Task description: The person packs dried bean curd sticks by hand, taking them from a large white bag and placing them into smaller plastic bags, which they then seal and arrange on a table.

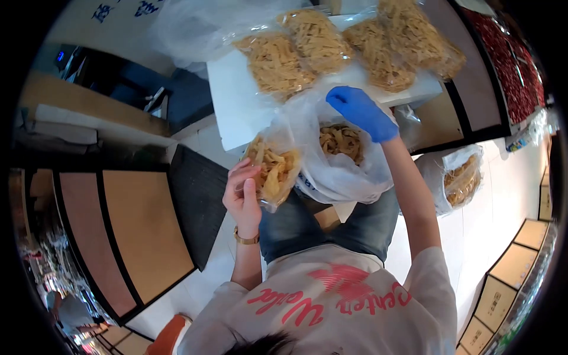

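My bare left hand (244, 192), with a watch at the wrist, grips a clear plastic bag (275, 174) partly filled with yellowish dried strips. Its fingers and thumb close on the bag's left side. My right hand (362, 112) wears a blue glove and hovers by the far rim of a large white plastic sack (349, 186). The gloved fingers are together and bent downward; whatever they hold, if anything, is hidden. Inside the open sack lie more brownish dried strips (341, 143). The sack stands in front of my knees, just right of the clear bag.
Filled bags of strips (316, 41) lie on a white box (234, 109) ahead. Another open sack (458, 177) stands on the floor at my right. Display cabinets (148, 231) flank me. A red-filled bin (503, 56) is at the far right. Someone's orange-clothed leg (170, 336) shows lower left.
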Demonstrator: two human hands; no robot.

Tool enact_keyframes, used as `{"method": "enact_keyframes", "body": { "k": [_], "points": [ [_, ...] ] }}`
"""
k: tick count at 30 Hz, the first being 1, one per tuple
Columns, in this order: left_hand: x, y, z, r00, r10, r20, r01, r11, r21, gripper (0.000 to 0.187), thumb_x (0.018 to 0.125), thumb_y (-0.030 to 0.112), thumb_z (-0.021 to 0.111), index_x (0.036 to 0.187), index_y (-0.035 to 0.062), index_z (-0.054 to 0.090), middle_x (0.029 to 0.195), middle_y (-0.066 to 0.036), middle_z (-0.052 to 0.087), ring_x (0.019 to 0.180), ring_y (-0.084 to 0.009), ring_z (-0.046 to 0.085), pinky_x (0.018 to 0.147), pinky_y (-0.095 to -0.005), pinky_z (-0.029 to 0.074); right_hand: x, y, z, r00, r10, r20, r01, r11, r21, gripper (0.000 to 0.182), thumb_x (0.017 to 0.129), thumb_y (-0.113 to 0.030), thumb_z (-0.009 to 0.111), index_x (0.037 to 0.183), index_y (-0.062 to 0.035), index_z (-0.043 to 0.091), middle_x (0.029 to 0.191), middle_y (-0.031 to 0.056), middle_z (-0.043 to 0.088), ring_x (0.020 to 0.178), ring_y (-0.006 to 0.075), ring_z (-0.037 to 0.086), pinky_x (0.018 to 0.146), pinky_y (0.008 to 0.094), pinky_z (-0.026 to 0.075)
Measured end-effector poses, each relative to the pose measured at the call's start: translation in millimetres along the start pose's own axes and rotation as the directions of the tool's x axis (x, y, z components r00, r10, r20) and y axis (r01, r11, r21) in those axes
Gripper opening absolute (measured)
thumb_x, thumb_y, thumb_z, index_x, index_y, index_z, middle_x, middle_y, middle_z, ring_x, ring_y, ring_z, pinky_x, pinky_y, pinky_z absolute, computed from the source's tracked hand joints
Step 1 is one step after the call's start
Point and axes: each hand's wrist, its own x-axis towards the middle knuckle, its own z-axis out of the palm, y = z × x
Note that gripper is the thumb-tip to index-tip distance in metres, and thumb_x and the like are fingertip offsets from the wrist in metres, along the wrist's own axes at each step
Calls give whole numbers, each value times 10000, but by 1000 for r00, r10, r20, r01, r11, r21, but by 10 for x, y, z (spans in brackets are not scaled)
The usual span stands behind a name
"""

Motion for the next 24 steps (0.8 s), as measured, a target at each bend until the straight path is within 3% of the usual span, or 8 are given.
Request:
{"method": "enact_keyframes", "body": {
  "k": [1,3,6,10,14,18,22,24],
  "points": [
    [-16,-14,12,999,11,-32,-12,1000,-28,167,917,151,495,934,0,565,987,-125,615,1094,-260,514,932,-354,387,-111,-183,-23,1000,-12,22,12,1000,6,317,872,-223,516,1124,-33,547,1017,130,624,896,260,599,804,349,460],
    [-18,-43,9,996,50,-70,-52,998,-38,177,918,158,495,949,-5,557,987,-125,615,1087,-259,518,931,-357,389,-373,-526,38,996,42,-80,6,851,526,326,864,-222,553,1126,-26,554,952,113,638,834,181,602,762,305,468],
    [-6,-23,45,988,117,-96,-122,992,-45,203,916,158,485,998,-22,530,1014,-137,606,1076,-255,521,944,-367,386,-701,-843,436,993,112,-34,-55,704,708,316,855,-199,582,1117,-22,566,938,103,634,818,129,581,740,276,467],
    [-12,131,121,982,178,66,-179,984,9,352,880,159,498,1176,-22,438,1220,-202,485,1172,-266,452,1006,-378,339,-798,-1055,647,993,77,-87,0,751,660,291,844,-169,594,1093,-21,572,951,104,627,816,145,590,721,285,473],
    [-88,338,209,985,168,22,-169,985,32,342,845,168,557,1133,-4,495,1218,-176,501,1161,-315,441,996,-402,328,-840,-1356,636,979,57,-197,86,757,648,218,824,-140,591,1022,-51,584,850,102,603,741,211,606,637,307,477],
    [-194,477,253,979,195,55,-203,945,255,321,832,158,560,1110,3,523,1234,-147,500,1158,-338,431,1018,-417,284,-829,-1491,555,934,-214,-287,284,930,232,100,770,-96,560,870,-88,572,799,119,570,705,325,563,604,386,460],
    [-194,379,202,999,-16,39,9,984,177,420,851,211,538,1207,-5,486,1287,-155,462,1239,-311,360,1058,-406,218,-642,-1294,672,940,-309,-145,334,921,202,95,784,-109,561,869,-67,561,777,129,574,714,329,575,619,390,460],
    [-98,383,36,949,-226,221,293,890,-348,545,855,294,521,1295,-10,417,1347,-165,406,1294,-315,303,1076,-407,185,-571,-1207,636,933,-347,-101,361,900,243,113,783,-107,568,884,-57,564,785,133,582,725,324,584,629,376,467]
  ]
}}
